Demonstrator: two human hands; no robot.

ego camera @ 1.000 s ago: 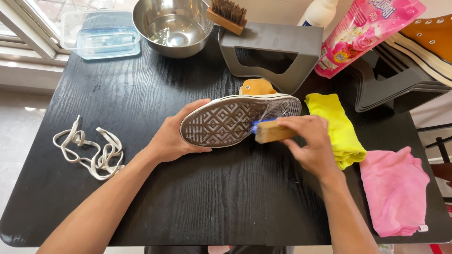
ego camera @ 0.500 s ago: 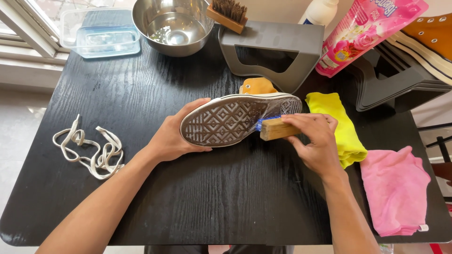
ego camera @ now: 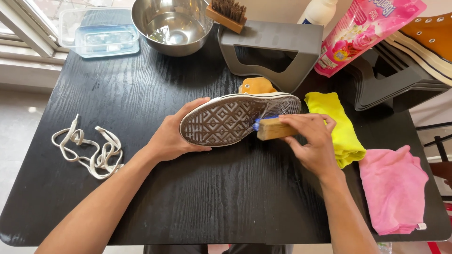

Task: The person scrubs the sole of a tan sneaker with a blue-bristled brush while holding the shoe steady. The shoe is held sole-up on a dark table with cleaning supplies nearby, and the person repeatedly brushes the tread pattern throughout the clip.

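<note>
Gripping shoe heel: left hand wrapped | right hand clenched brush on sole | table front edge had open room

- One view only, from the camera worn on my head; no second view overlaps it.
- It looks steeply down and forward over the black counter, whose near edge runs along the bottom of the frame.
- Close range: my forearms enter from the bottom corners, and my hands sit near the centre.
- Far edge of the view takes in the steel bowl and grey stand at the counter's back.
- Left margin shows a window sill and floor; right margin shows stacked grey stands.
</note>
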